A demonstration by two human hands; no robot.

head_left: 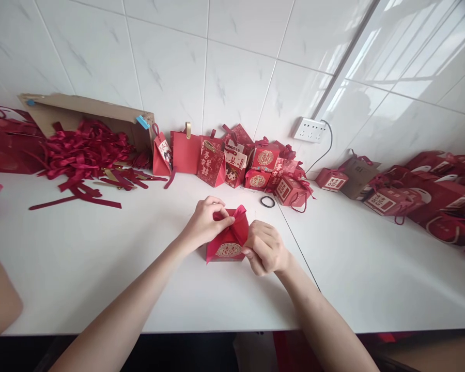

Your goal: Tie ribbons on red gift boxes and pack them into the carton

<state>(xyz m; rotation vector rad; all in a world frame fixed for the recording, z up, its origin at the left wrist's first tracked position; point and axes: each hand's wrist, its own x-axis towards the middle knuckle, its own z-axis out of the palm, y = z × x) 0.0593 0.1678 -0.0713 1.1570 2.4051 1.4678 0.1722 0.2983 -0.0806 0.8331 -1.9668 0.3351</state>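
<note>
A small red gift box [221, 242] with a round gold emblem stands upright on the white table, in front of me. A bright red ribbon [239, 213] is looped at its top, and one tail hangs down the box's left front edge. My left hand [210, 221] is closed in a pinch on the ribbon at the top of the box. My right hand [266, 248] is closed beside the box's right edge, thumb and forefinger pressed together on the ribbon's other end, which is mostly hidden.
Several decorated red boxes [265, 157] line the tiled wall. A cardboard box [89, 106] spills dark red ribbons [87, 147] at left. A black ring [267, 201] lies behind my right hand. Red bags [445, 194] crowd the right; a power strip [309, 129] is on the wall.
</note>
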